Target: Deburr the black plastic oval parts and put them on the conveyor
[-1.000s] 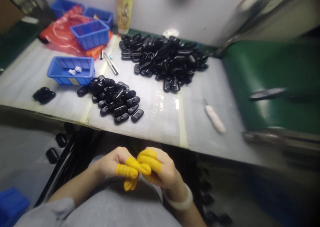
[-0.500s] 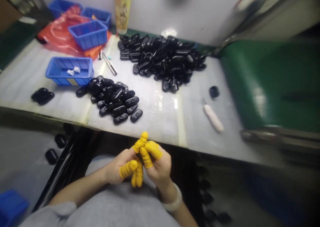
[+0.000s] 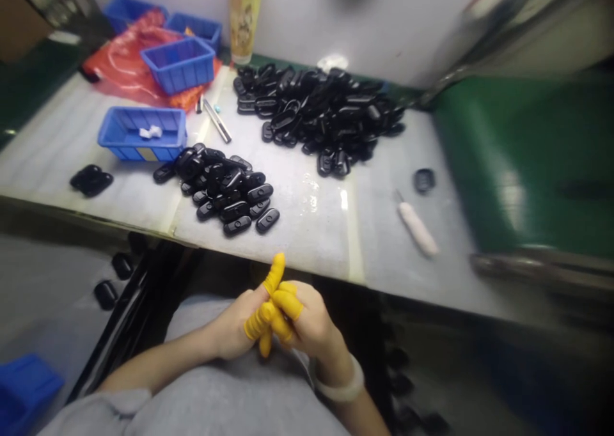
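Both hands wear yellow rubber finger cots and meet in front of my body, just off the table's front edge. My left hand (image 3: 238, 326) has its thumb raised and its other fingers stretched out, with nothing held in it. Against those fingers, my right hand (image 3: 311, 319) is closed, its fingertips pinching around a yellow finger cot (image 3: 259, 319) on the left hand. The exact grip is partly hidden by overlapping fingers. Nearest on the table is a small pile of glossy black oval plastic parts (image 3: 235, 192).
A bigger heap of black parts (image 3: 316, 113) lies at the back. A blue bin (image 3: 144, 143) with white scraps, a utility knife (image 3: 217, 121) and a red plastic bag (image 3: 125, 59) are left. Rightward lie a pale-handled pointed tool (image 3: 417, 229), one black piece (image 3: 424, 180) and a green surface (image 3: 527, 167).
My right hand has shifted from beside the left thumb down to the left hand's other fingers. The view has moved slightly, and the table things look unmoved.
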`<move>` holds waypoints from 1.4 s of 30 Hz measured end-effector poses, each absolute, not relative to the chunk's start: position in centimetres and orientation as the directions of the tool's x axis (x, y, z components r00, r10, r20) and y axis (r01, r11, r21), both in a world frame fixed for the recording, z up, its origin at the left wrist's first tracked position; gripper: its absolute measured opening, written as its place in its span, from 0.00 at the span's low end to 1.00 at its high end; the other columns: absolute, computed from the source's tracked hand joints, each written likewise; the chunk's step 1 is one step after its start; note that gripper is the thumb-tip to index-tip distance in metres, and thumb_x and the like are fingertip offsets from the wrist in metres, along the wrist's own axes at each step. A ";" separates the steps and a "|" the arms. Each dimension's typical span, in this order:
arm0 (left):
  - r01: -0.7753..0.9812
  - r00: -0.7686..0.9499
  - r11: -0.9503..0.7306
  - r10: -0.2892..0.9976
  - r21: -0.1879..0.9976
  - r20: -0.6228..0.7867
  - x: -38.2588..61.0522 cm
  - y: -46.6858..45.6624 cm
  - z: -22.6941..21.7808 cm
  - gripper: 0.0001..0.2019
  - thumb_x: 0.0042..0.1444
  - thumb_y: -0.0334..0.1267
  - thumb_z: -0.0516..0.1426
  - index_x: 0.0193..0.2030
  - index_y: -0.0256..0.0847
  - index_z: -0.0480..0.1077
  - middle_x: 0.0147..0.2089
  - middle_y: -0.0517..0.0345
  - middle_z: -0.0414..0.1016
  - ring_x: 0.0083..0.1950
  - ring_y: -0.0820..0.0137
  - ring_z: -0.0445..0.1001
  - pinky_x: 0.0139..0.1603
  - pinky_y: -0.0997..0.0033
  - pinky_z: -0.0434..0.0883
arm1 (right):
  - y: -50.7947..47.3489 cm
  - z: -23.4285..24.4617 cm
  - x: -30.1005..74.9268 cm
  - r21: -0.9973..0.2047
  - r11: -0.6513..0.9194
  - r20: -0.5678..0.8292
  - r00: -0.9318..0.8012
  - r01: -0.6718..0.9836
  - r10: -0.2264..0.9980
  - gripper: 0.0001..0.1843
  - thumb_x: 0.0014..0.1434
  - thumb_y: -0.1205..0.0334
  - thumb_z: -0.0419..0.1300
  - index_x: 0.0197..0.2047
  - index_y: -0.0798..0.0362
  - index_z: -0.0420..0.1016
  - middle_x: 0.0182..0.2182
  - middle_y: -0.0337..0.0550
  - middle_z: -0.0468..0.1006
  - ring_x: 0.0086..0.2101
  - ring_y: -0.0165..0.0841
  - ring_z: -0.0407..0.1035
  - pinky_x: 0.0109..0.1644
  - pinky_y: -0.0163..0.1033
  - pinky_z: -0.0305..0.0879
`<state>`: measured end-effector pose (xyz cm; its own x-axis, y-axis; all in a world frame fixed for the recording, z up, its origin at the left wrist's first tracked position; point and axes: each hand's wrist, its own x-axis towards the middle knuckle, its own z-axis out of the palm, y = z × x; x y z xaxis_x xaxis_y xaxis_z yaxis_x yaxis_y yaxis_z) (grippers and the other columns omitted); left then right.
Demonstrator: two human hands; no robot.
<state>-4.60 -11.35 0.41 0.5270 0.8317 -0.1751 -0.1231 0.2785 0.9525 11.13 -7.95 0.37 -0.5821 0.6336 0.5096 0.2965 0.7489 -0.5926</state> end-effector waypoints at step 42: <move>0.697 0.498 -0.130 0.796 0.705 -0.345 -5.9 -11.8 -0.1 0.52 0.45 0.78 0.28 0.43 0.34 0.73 0.34 0.43 0.76 0.32 0.56 0.74 0.36 0.57 0.69 | -8.8 -1.3 11.0 -0.685 0.682 0.498 -0.520 0.255 0.694 0.12 0.60 0.68 0.55 0.24 0.52 0.67 0.17 0.34 0.64 0.19 0.26 0.56 0.24 0.34 0.55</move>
<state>-5.89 -11.79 -0.09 0.4978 0.7957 -0.3449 0.6970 -0.1305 0.7051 10.97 -8.84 -1.26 -0.5196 0.6940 0.4983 0.2545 0.6825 -0.6851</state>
